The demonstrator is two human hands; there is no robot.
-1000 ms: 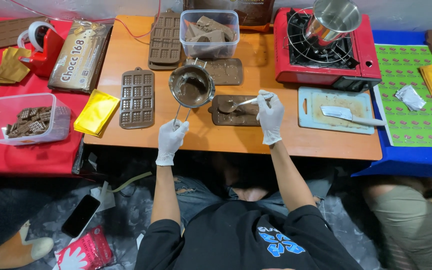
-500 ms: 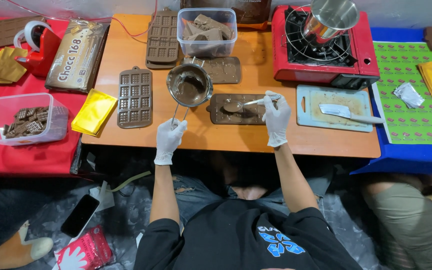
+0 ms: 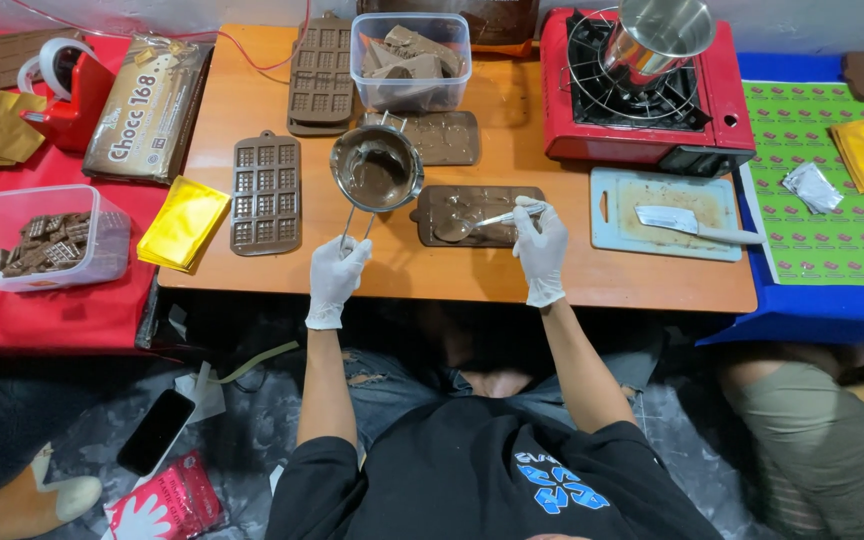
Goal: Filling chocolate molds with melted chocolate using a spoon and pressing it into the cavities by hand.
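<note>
While the small round steel melting pot (image 3: 376, 168) of brown melted chocolate is kept level above the orange wooden table (image 3: 252, 100), its long wire handle is gripped in the closed, white-gloved left hand (image 3: 336, 277) near the table's near edge, so that the bowl sits just left of the mould being filled. A metal spoon (image 3: 472, 222) is pinched in the closed fingers of the white-gloved right hand (image 3: 540, 240), and its bowl is laid in the left end of the flat brown chocolate mould (image 3: 479, 214), which lies in the middle of the table within easy reach of both hands. Pot and mould are held close together, apparently so that little is dripped between them.

A brown bar-grid mould (image 3: 266, 194) is laid to the left of the pot, with a folded yellow foil sheet (image 3: 184, 222) beside it. At the far side, a clear plastic tub of chocolate chunks (image 3: 410, 58) is set near a stack of further moulds (image 3: 321, 70). To the right, a steel pot (image 3: 658, 36) is stood on a red portable gas stove (image 3: 642, 95), and a knife (image 3: 697, 226) is rested on a white cutting board (image 3: 664, 212), kept apart from the filling. Another clear tub of small chocolate pieces (image 3: 40, 238) is placed on the red cloth at far left.
</note>
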